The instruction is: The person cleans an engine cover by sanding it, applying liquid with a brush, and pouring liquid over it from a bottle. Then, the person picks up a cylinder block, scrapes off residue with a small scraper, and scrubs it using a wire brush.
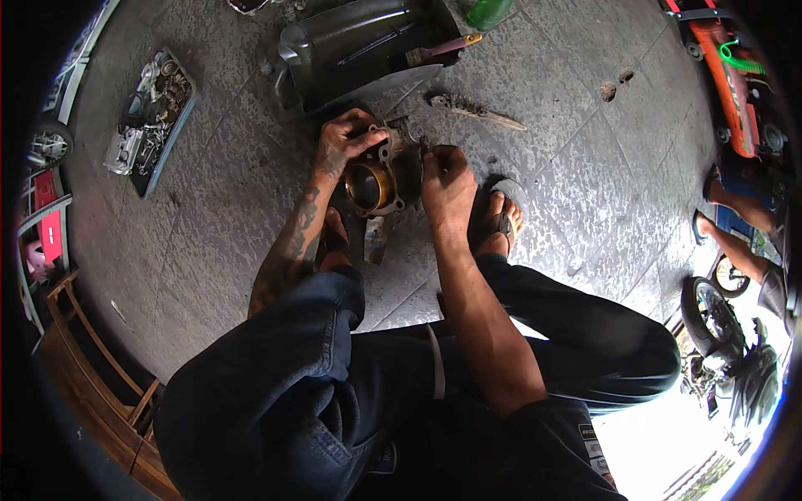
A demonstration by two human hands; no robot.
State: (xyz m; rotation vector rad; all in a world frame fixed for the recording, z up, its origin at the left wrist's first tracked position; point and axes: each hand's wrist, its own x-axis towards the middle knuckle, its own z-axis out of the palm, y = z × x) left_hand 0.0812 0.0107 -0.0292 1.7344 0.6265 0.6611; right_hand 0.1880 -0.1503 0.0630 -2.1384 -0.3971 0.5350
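Note:
An engine cylinder block (407, 177) with a round, brownish bore is held just above the floor between my feet. My left hand (344, 142) grips its far left edge, thumb on the flat gasket face. At the block's right side my right hand (449, 185) is closed, fingers curled against the finned wall. Whatever those fingers pinch is dark and too small to make out. Below the block, a flat metal piece (376, 240) shows between my feet. Just beyond the block lies a worn brush with a wooden handle (480, 113).
A metal pan (368, 93) holds a paintbrush (439, 51) and a thin dark tool. A parts tray (171, 140) sits left. A green bottle (489, 12) stands behind; a red floor jack (728, 92), another person's legs (739, 242) and a motorcycle (718, 334) are right.

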